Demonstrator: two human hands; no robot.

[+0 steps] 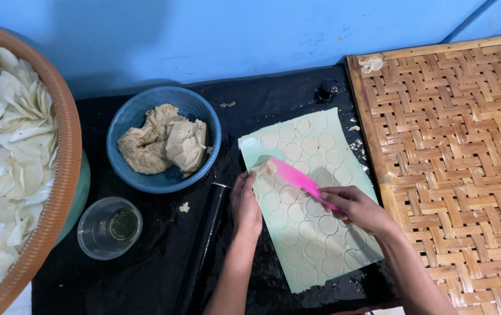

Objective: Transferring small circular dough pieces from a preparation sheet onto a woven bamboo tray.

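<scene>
Both hands are busy lifting cut rounds: left hand [245, 205] flat, fingers together, steadying the scored dough sheet [308, 198] on the black counter [145, 274], right hand [352, 208] gripping the pink scraper [297, 178], which looks like it needs sliding under cleanly.

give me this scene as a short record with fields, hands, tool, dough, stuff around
left hand: rests flat on the dough sheet's left edge
right hand: grips the pink scraper, blade tip at the sheet's upper left
dough sheet: pale, thin, scored with rows of circles, on a black mat
rolling pin: black, left of the sheet
blue bowl: holds lumps of tan dough
plastic cup: clear, a little yellowish liquid inside
basket: far left, full of white chips
woven tray: on the right
</scene>
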